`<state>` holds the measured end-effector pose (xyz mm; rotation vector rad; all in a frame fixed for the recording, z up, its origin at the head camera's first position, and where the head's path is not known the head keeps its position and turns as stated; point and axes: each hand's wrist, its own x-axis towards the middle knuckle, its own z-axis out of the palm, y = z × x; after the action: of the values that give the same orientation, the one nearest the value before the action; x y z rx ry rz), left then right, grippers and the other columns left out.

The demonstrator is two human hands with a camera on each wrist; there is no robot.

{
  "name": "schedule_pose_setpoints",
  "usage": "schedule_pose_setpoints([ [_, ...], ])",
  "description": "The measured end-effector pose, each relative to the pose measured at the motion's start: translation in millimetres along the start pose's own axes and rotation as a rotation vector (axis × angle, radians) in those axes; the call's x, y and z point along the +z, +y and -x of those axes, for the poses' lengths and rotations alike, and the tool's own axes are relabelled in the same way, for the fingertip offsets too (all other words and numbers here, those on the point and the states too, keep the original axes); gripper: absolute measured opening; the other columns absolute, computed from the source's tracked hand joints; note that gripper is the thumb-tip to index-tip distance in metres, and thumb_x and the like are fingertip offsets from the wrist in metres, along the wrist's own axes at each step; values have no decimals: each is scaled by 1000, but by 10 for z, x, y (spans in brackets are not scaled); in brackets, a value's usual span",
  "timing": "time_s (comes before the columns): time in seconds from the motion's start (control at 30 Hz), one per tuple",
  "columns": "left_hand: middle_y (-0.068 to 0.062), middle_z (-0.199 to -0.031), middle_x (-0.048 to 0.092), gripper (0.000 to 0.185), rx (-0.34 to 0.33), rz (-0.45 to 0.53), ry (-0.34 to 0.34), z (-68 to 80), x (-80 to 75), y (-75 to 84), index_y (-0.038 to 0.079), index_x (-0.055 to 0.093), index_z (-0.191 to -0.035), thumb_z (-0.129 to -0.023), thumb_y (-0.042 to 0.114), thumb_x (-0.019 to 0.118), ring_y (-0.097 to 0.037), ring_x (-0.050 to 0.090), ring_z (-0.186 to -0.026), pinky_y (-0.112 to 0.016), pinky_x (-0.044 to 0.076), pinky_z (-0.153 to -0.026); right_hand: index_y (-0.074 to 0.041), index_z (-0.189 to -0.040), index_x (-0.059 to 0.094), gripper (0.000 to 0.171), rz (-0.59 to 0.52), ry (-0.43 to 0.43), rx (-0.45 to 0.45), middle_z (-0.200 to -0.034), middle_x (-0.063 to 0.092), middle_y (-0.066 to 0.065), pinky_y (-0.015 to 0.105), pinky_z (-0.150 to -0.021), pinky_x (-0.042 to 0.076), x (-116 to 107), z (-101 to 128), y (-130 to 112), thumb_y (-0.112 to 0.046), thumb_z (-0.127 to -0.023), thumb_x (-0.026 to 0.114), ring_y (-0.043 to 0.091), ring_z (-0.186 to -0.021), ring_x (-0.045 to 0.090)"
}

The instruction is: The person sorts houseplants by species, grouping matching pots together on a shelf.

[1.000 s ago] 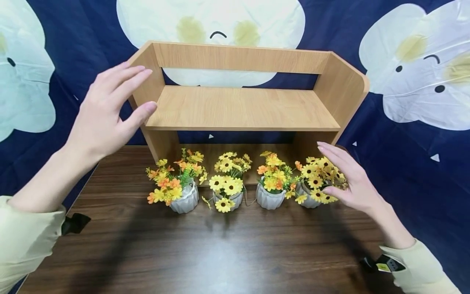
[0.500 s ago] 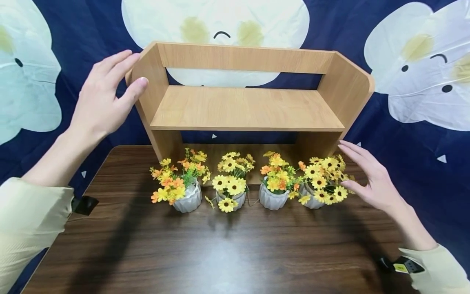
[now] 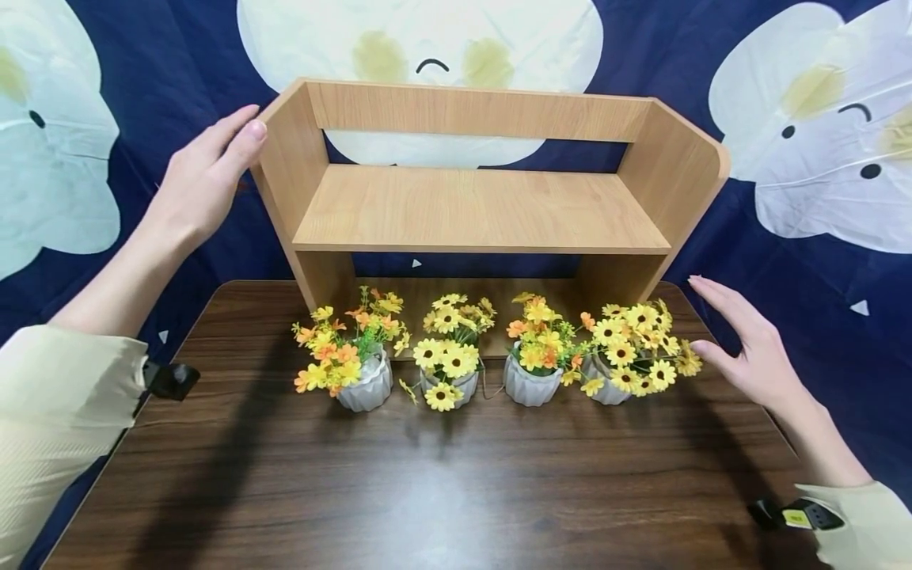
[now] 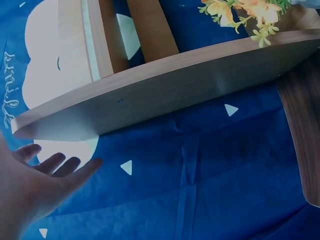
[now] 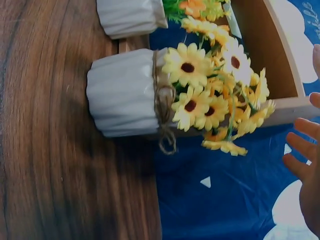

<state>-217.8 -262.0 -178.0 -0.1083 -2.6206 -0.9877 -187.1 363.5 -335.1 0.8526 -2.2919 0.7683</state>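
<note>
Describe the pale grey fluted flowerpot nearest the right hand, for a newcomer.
Find the tan wooden two-tier shelf on the dark brown wooden table. In the head view, four pale grey fluted flowerpots line its front; take the rightmost pot. Its dark-centred yellow flowers differ from the adjacent orange-and-yellow bunch.

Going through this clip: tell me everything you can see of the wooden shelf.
The shelf looks like light wood with visible grain. Two side panels, the right one rounded at its upper front corner, join a back rail, a middle board and a low board; a gap runs below the rail. It stands upright on the dark table behind four potted flowers. The left hand is beside its left panel; contact is unclear.
</note>
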Motion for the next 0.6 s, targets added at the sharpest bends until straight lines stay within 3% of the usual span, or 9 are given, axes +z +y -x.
schedule_pose_setpoints([
  [0.07,1,-158,21,53,-31,46,-40,-11,5,3,41,19,-147,-97,56,27,-34,33,-138,-62,34,-101,-1,-134,50,61,-20,0,25,-139,50,16,13,-109,25,-17,7,-37,-29,-84,70,5,-133,42],
  [0.23,-1,-157,21,55,-46,176,-114,-31,38,-37,38,21,-148,-96,59,24,-32,27,-141,-66,31,-101,4,-136,45,56,-125,-34,107,-138,48,22,9,-102,33,-50,51,-72,4,-83,63,-1,-125,48],
  [0.4,-4,-154,26,57,-59,265,-149,-69,38,-91,37,30,-145,-94,63,22,-31,29,-137,-66,33,-99,-2,-143,37,62,-270,-98,254,-142,48,8,8,-92,41,-53,171,145,13,-85,54,0,-125,50],
  [0.5,-2,-154,25,57,-71,333,-178,-91,30,-117,38,33,-144,-94,64,24,-29,32,-136,-50,49,-88,-6,-145,33,62,-333,-154,333,-142,49,3,8,-88,43,-72,241,281,10,-88,51,2,-125,50],
  [0.6,-1,-153,26,57,-84,414,-212,-112,31,-139,37,34,-143,-94,64,26,-26,35,-132,-30,53,-72,-10,-146,32,62,-324,-223,380,-140,51,5,8,-86,43,-104,300,381,7,-90,52,3,-125,49],
])
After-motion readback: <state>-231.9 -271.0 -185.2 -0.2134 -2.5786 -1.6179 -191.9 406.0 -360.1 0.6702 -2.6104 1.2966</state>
